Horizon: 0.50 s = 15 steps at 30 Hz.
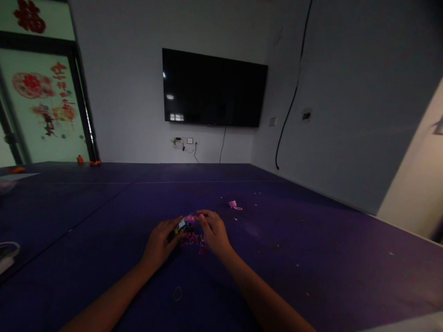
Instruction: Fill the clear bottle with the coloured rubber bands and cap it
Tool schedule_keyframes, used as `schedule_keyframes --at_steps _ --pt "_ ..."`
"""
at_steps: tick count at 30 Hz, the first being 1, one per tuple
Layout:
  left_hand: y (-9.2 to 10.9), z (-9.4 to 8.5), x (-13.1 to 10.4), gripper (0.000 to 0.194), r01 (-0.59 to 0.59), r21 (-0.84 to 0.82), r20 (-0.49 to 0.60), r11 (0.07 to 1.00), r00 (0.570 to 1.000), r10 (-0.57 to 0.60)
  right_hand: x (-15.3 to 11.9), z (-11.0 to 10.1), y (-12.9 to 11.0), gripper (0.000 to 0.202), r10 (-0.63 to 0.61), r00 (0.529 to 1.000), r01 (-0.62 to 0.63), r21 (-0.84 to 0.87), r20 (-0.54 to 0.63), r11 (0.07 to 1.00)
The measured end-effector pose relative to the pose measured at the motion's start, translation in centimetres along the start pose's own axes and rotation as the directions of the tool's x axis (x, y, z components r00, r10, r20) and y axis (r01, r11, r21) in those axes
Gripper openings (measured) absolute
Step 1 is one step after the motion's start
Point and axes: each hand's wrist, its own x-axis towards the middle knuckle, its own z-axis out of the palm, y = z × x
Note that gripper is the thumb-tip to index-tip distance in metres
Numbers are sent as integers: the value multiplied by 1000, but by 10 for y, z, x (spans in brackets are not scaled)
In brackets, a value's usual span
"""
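A small colourful packet [182, 223] with pink, yellow and white parts is gripped between the thumb and fingers of my left hand [162, 240]. My right hand [213, 229] is at the packet's right end, thumb and fingers pinched together near its pink part; what sits between those fingertips is too small to make out. Below the packet, several pink, red and blue elastic bands [192, 239] lie loosely on the dark purple surface [148, 295]. A single thin yellowish band [177, 293] lies closer to me, between my forearms.
A pink tag with a loop [233, 204] lies beyond my right hand. Small pale scraps dot the surface on the right. At the left edge is a white object with a cable [7, 258]. Orange items [94, 163] stand at the far left edge, and a black screen hangs on the wall.
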Motion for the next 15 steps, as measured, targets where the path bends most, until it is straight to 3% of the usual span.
schedule_keyframes --at_steps 10,15 --pt "1 -3 1 45 -10 75 73 997 997 5 -2 -4 -6 40 -118 988 126 -77 99 989" --pt "6 -4 1 45 -39 96 97 995 995 30 -3 -3 -1 50 -104 987 110 -40 122 993"
